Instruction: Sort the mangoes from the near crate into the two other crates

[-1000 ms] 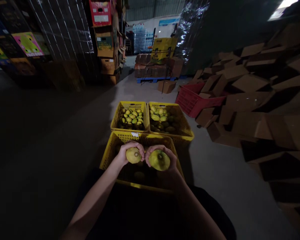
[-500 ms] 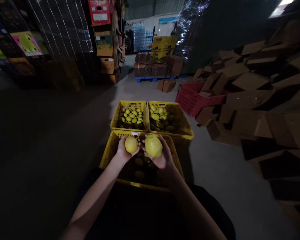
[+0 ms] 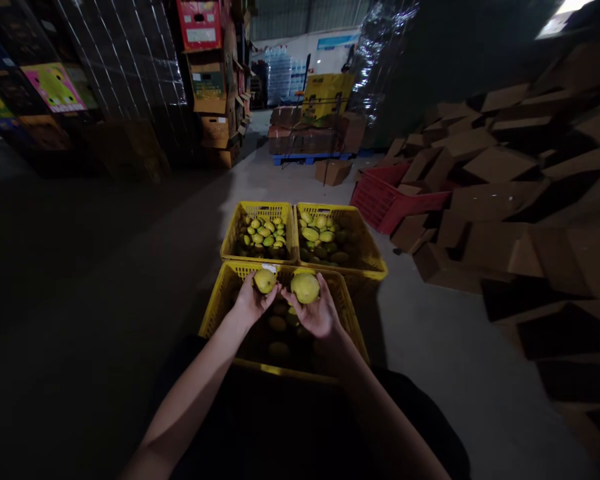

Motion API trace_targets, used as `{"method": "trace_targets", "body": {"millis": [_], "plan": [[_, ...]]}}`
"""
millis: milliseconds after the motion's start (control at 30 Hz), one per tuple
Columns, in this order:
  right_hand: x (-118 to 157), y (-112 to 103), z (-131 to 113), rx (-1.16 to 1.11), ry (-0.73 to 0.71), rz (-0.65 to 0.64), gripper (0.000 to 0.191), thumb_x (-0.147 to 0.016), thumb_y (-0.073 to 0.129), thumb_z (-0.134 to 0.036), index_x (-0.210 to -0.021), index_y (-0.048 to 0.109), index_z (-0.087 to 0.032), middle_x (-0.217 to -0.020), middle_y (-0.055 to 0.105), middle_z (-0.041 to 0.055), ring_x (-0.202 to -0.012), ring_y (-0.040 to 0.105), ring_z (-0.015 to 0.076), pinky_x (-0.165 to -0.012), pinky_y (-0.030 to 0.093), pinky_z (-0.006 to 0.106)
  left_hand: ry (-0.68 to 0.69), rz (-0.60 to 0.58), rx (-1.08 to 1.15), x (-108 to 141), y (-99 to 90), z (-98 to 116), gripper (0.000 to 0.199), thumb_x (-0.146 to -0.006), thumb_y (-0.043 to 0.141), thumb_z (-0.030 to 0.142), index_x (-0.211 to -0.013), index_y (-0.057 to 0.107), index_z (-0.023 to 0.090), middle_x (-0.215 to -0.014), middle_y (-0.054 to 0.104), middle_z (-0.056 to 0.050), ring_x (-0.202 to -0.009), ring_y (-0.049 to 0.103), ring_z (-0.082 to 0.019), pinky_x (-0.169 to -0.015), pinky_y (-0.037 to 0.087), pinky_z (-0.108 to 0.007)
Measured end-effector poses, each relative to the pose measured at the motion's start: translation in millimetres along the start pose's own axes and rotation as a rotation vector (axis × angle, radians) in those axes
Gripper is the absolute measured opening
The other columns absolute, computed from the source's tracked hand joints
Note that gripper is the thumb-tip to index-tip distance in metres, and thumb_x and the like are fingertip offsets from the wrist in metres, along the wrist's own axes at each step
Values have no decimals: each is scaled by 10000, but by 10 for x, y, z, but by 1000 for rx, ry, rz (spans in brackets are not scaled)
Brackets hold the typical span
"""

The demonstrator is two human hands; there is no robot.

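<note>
In my left hand [image 3: 249, 301] rests a rounded yellow-green fruit [image 3: 265, 281], with a small dark spot on the side facing me. My right hand [image 3: 321, 312] curls around a larger, slightly lumpy yellow fruit [image 3: 305, 288]; I cannot tell the kind for certain. Both hands are close together, palms up, above the near yellow crate [image 3: 210, 303]. Shadowed fruits [image 3: 278, 324] lie inside it, partly hidden by my hands. Beyond stand two more yellow crates: the left crate [image 3: 226, 233] holds smaller yellow and green fruits, the right crate [image 3: 377, 257] larger ones.
A red crate [image 3: 380, 200] and a heap of cardboard boxes [image 3: 500, 213] spread along the right. Further back, a blue pallet [image 3: 305, 159] bears boxes. Stacked cartons [image 3: 213, 100] rise at the back left. Grey concrete floor [image 3: 170, 220] surrounds the crates.
Both fruits have turned in my hands, showing other sides. The right-hand fruit sits slightly higher, and the fingers of that hand have shifted around it. The crates have not moved.
</note>
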State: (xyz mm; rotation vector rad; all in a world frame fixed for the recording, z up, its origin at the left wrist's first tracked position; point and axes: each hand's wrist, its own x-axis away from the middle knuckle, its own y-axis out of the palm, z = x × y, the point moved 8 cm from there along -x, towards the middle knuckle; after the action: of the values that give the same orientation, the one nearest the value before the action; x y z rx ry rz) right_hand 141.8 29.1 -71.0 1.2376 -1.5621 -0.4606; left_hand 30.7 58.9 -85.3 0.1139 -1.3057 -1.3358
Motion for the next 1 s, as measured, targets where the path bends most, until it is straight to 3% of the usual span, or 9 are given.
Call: {"method": "trace_targets", "body": {"millis": [133, 233, 333, 467, 600, 733, 1000], "plan": [[-37, -70, -1, 45, 13, 20, 355, -923, 367, -429, -887, 594, -158, -693, 707, 72, -668, 692, 184, -566, 570, 266, -33, -15, -35, 20, 16, -27, 369, -910, 371, 388, -995, 559, 82, -723, 620, -102, -614, 621, -147, -511, 541, -201], [-43, -56, 0, 129, 5, -12, 222, -881, 457, -353, -877, 590, -176, -671, 696, 44, -590, 669, 167, -528, 550, 267, -36, -58, -39, 42, 45, -25, 343, -870, 399, 359, -947, 569, 72, -734, 627, -124, -627, 625, -167, -530, 550, -234], [-10, -29, -14, 183, -31, -2, 99, -822, 534, -297, -831, 568, -204, -607, 661, -9, -487, 621, 145, -467, 508, 251, 29, -93, -5, 72, 67, 32, 259, -810, 447, 294, -916, 579, 97, -777, 643, -121, -696, 646, -199, -591, 570, -296], [26, -23, -27, 185, -42, 13, 120, -822, 538, -342, -823, 552, -223, -573, 634, -34, -455, 597, 141, -467, 492, 260, 153, -46, 86, 65, 5, 137, 156, -779, 495, 253, -868, 572, 151, -753, 646, -60, -700, 648, -205, -660, 580, -397], [-47, -161, 41, 220, 76, 67, 231, -870, 445, -381, -861, 574, -190, -604, 659, 20, -516, 636, 182, -501, 511, 305, 147, 42, 187, -11, -98, 135, 174, -830, 453, 250, -907, 580, 160, -735, 644, -53, -678, 647, -185, -632, 578, -344], [-114, -206, 134, 124, 167, 45, 310, -895, 346, -324, -845, 595, -146, -638, 667, 77, -584, 653, 205, -558, 527, 356, 31, 11, 163, -60, -76, 38, 296, -874, 357, 252, -968, 600, 111, -743, 648, -109, -645, 645, -184, -552, 557, -283], [-68, -205, 8, 62, 8, 105, 150, -843, 492, -326, -803, 579, -210, -620, 661, -5, -558, 617, 151, -582, 539, 316, 135, 77, 193, -24, -109, 114, 188, -829, 492, 277, -955, 586, 174, -711, 638, -31, -659, 642, -186, -609, 573, -331]]}}
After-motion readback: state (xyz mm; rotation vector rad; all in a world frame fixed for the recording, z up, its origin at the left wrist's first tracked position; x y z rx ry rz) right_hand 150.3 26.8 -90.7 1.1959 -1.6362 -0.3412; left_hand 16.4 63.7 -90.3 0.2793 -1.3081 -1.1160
